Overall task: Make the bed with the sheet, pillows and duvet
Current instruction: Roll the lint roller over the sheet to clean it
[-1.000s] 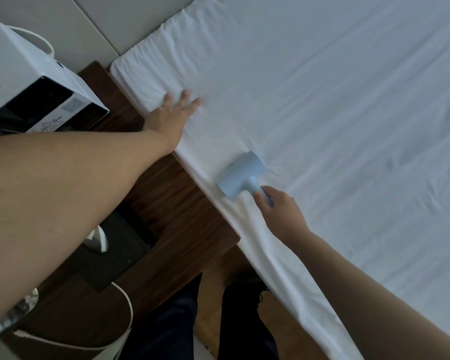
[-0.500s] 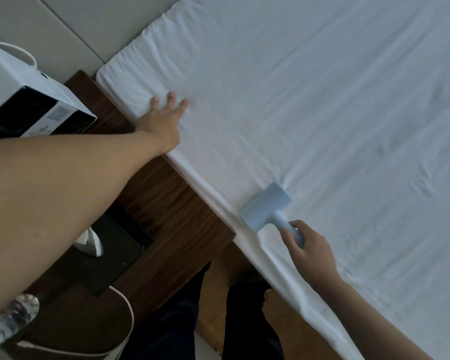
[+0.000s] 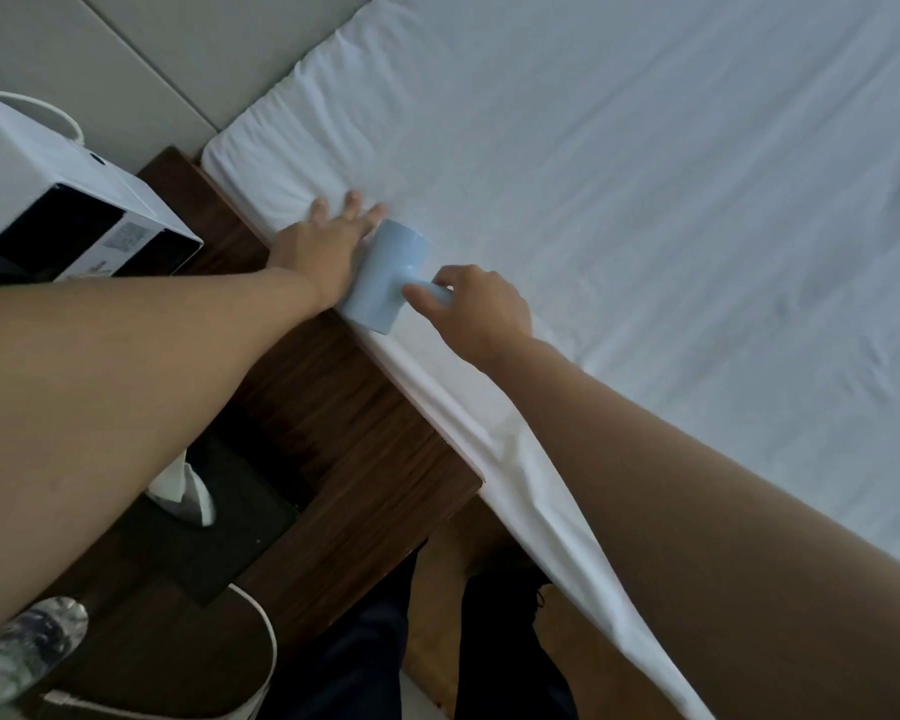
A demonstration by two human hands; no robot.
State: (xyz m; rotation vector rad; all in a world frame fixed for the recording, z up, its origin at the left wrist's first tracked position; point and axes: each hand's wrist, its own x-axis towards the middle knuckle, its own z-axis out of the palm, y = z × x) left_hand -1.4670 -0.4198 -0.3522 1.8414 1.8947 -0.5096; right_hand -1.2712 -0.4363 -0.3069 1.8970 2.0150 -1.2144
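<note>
We see our right hand [image 3: 476, 309] curled round the handle of a pale blue roller [image 3: 385, 275], whose head runs along the sheet's [image 3: 645, 200] near edge, touching our left hand [image 3: 323, 246], which lies flat, fingers straight, toward the mattress corner.

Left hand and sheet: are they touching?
Touching. The head view shows the left hand lying flat, fingers straight, pressed on the white sheet near the bed's corner.
</note>
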